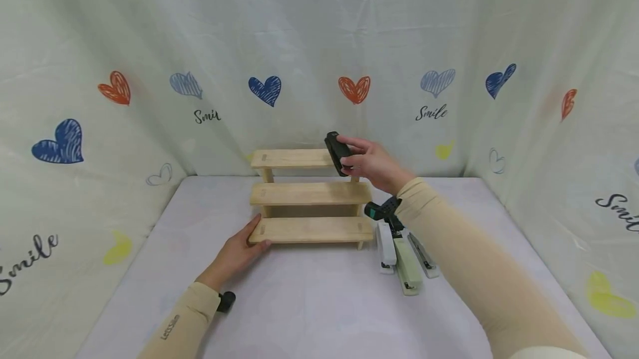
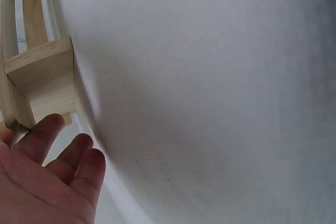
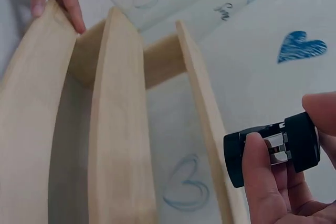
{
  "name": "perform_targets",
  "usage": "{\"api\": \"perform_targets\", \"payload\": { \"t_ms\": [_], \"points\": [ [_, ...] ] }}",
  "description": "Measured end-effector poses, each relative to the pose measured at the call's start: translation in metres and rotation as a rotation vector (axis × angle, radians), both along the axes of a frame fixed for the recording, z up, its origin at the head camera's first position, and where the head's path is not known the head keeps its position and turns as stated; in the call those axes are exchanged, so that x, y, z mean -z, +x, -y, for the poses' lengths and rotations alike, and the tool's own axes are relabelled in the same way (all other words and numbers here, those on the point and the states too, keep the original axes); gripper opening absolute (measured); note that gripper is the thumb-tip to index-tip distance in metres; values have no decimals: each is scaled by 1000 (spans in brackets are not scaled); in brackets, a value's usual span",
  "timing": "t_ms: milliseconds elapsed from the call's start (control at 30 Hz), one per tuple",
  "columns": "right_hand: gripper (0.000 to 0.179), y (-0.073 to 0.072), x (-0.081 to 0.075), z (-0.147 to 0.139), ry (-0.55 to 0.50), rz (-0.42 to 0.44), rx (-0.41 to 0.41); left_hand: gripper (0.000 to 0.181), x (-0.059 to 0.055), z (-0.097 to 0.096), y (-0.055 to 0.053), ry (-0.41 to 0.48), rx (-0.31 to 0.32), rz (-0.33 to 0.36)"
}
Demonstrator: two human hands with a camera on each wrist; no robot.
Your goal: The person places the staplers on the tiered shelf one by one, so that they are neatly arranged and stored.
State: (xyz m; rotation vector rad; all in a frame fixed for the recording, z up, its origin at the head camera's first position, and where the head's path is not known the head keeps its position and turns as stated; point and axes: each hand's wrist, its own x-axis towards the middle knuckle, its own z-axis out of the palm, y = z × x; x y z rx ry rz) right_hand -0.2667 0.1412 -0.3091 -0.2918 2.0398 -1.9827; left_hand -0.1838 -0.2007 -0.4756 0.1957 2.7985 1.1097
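Observation:
A three-tier wooden shelf [image 1: 310,195] stands on the white table. In the head view my right hand [image 1: 375,167] holds a black stapler [image 1: 335,151] by the right end of the top tier. The right wrist view shows the stapler [image 3: 304,142] pinched between thumb and fingers, its metal front end toward the camera and overlapping the top board's edge. My left hand [image 1: 236,254] grips the left end of the bottom tier, thumb at the front edge and fingers round the side. Up close, the left fingers [image 2: 68,161] lie at the shelf's wooden end.
Right of the shelf lie a white stapler [image 1: 386,248], a pale green stapler [image 1: 407,267] and a grey stapler [image 1: 423,256]. A black-and-teal stapler [image 1: 374,211] lies behind them, partly under my right forearm. A heart-printed curtain [image 1: 309,120] hangs close behind the shelf.

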Motion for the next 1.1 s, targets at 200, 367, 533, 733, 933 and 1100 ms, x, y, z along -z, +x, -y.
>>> {"api": "perform_targets", "payload": {
  "t_ms": [200, 367, 533, 733, 933, 1100],
  "points": [
    [57, -10, 5, 42, -39, 63, -13, 84, 2, 1, -1, 8, 7, -9],
    [56, -20, 7, 72, -85, 93, 20, 84, 1, 1, 0, 10, 4, -15],
    [57, -27, 10, 95, -115, 123, 44, 83, -1, 0, 0, 14, -3, 0],
    [58, -29, 15, 108, -97, 138, 64, 83, 1, 0, -2, 21, 1, -6],
    [58, -27, 16, 115, -76, 120, 85, 83, 2, 1, -3, 21, -3, -5],
    [62, -27, 16, 118, -72, 119, 87, 83, 2, 1, -2, 19, -2, -2]
  ]
}}
